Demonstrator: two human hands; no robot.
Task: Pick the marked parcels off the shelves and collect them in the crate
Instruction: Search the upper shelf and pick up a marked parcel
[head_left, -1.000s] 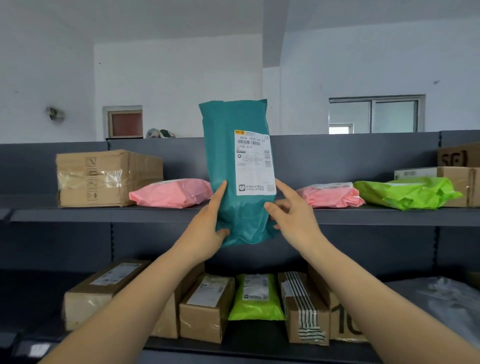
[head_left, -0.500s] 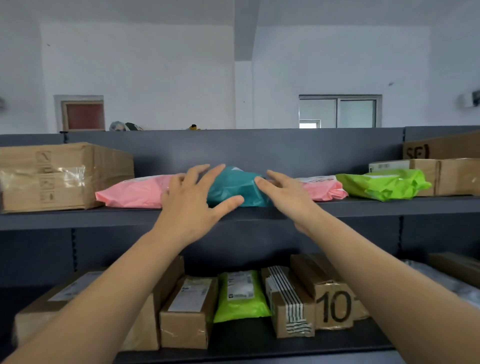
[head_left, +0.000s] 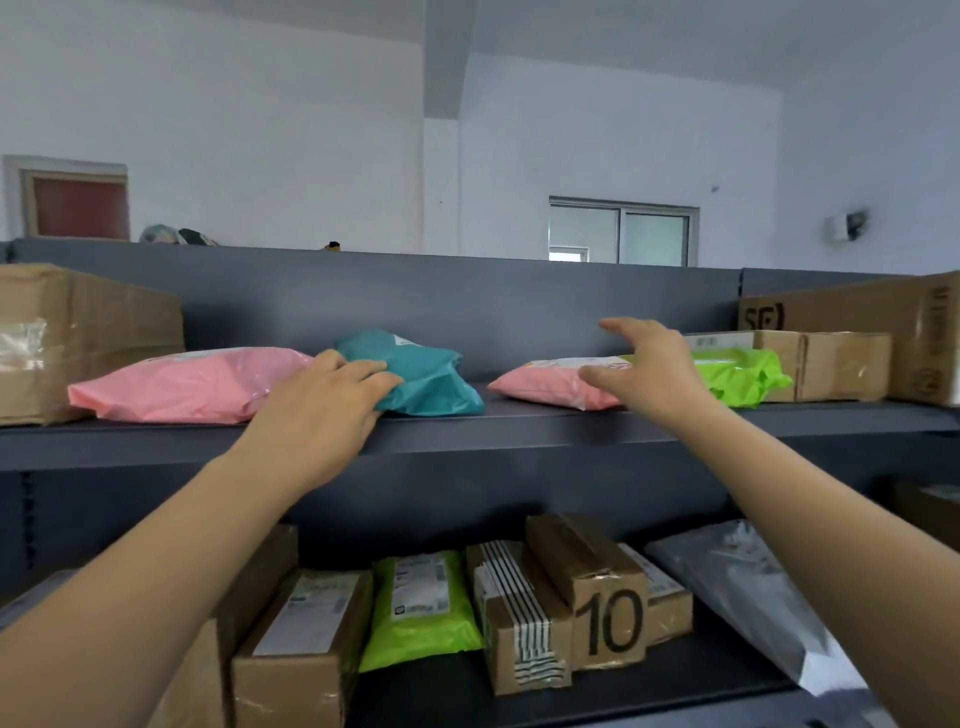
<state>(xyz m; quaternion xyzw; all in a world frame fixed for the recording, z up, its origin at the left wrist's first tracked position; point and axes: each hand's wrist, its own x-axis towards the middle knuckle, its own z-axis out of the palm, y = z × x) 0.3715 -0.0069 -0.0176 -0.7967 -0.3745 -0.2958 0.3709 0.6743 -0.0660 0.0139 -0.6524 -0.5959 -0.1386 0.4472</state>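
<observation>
Touching the teal parcel, left hand loose, right hand spread; box marked "10", carton perhaps "SF".

The left hand hides the near-left corner of the crumpled teal plastic mailer bag; far left of it, a taped brown cardboard box runs off-frame.

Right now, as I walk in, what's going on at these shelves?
A person is working at grey parcel shelving. Their left hand rests on a teal bag lying on the upper shelf between the left pink bag and the right pink bag. Their right hand is open in front of that right one, near a green bag; whether it touches is unclear. Nothing is lifted, and no crate is in view.
</observation>
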